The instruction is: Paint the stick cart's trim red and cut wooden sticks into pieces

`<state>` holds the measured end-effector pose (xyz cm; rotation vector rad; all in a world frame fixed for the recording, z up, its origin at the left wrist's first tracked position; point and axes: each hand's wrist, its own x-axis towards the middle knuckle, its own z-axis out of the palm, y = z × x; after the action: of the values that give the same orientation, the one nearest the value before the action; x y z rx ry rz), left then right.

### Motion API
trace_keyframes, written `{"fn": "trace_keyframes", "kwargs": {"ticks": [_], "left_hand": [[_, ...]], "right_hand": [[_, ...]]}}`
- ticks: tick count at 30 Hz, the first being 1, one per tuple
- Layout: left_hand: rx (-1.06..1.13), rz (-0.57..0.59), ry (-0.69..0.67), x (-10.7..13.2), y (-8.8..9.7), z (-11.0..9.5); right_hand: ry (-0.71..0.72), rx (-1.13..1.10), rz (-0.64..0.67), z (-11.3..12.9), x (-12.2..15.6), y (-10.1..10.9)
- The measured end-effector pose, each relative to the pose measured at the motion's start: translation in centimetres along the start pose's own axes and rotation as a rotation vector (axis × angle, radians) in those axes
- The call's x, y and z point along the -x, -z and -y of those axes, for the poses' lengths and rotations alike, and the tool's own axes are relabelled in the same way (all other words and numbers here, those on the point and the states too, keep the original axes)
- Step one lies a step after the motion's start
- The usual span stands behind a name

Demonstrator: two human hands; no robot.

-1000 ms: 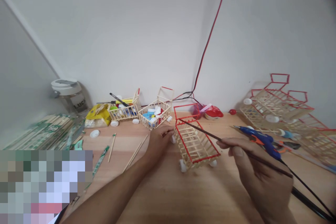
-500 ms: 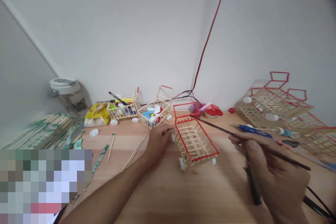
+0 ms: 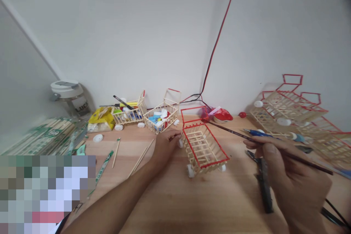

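Head view: your right hand (image 3: 292, 181) has its fingers (image 3: 270, 149) closed around a thin dark-handled paintbrush (image 3: 263, 146), which angles across the table toward the far corner of the cart, its tip just beside the red rim. Your left hand (image 3: 166, 148) lies curled at the cart's near-left side, its fingers (image 3: 172, 137) reaching the frame beside a wheel; you cannot tell whether they grip it or only rest there. Between them stands a small stick-built cart (image 3: 203, 148) with a red-painted rim and a red handle frame (image 3: 193, 114), on white bottle-cap wheels (image 3: 190, 170). Under your right hand lies a dark tool (image 3: 263, 190), partly hidden, and beyond it a blue hot-glue gun (image 3: 259, 133). Past the cart sit a red-stained dish (image 3: 223, 116) and a red ball (image 3: 242, 114). More red-trimmed stick carts (image 3: 287, 109) are heaped at the right. To the left, two unfinished carts (image 3: 160, 118) hold bottle caps and markers. Further left are a yellow bag (image 3: 100, 120) and a clear jar (image 3: 79, 108) with a label reading "LUCK". Green-printed packs of sticks (image 3: 41, 137) lie at the table's left end, their small writing unreadable. A red-and-black wire (image 3: 219, 36) runs down the white wall.
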<state>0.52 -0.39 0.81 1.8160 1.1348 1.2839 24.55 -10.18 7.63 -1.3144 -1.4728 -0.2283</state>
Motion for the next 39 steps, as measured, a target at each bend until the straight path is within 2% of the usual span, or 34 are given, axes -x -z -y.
{"fn": "trace_keyframes", "kwargs": {"ticks": [5,10,16,22,27,32,39], "left_hand": [[-0.003,0.001,-0.002,0.1,0.0,0.1],[-0.013,0.001,-0.004,0.1,0.1,0.1],[-0.015,-0.002,0.002,0.1,0.0,0.1],[0.023,-0.015,0.0,0.0,-0.1,0.4],[0.019,-0.029,-0.009,0.0,-0.1,0.4],[0.028,-0.016,0.02,0.0,-0.1,0.3],[0.032,-0.013,0.029,0.2,-0.2,0.4]], "right_hand": [[-0.096,-0.043,-0.02,-0.9,0.3,0.3],[-0.042,-0.017,-0.031,-0.1,0.3,0.4],[-0.05,-0.08,-0.003,0.0,0.4,-0.1],[-0.056,0.076,-0.046,-1.0,0.1,0.8],[-0.026,0.029,-0.052,0.7,-0.1,1.1],[0.033,-0.05,0.031,3.0,-0.3,0.4],[0.085,-0.109,0.102,2.5,-0.4,-0.6]]}}
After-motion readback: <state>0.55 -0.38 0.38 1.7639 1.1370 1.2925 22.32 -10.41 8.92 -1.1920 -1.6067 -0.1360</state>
